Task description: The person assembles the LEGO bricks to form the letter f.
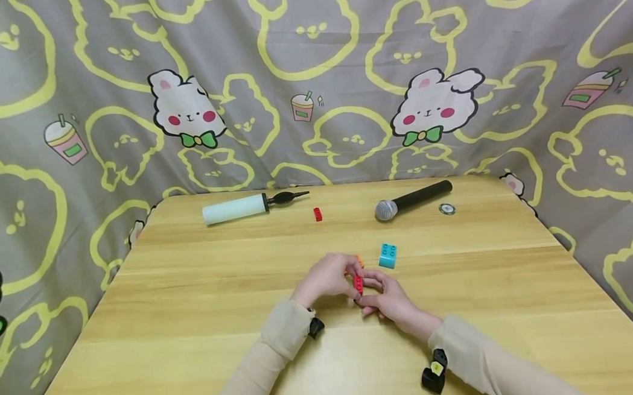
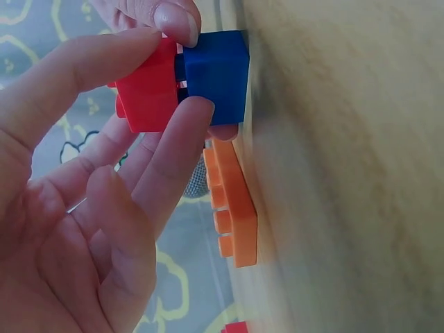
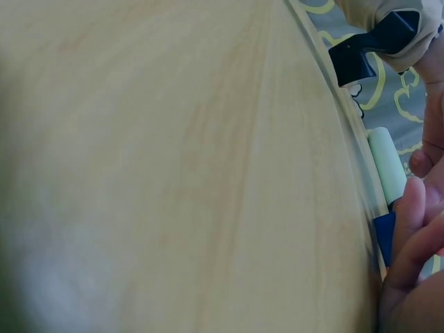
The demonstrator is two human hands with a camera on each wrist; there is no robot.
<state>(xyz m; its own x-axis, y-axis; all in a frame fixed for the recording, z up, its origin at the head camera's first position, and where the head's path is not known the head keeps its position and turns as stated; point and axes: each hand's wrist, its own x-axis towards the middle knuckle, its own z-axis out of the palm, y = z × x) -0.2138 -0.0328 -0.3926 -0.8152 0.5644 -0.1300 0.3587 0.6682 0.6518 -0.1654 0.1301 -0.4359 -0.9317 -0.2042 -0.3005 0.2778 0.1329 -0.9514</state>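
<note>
Up top in the left wrist view, the red building brick (image 2: 147,97) is pinched by the left hand (image 1: 329,275), and the blue brick (image 2: 216,80) looks to be gripped by the right hand (image 1: 393,301). Blue studs (image 2: 181,67) can be seen in the gap, so it's probably best squared up, then pressed evenly, fingertips kept off the seam.

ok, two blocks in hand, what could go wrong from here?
1. The red block might seat crooked or pop loose: a gap shows between it and the blue block.
2. The left hand could get pinched if they press together: one of its fingers lies across that seam.
3. The orange block might get nudged, since it lies close to the work.
</note>
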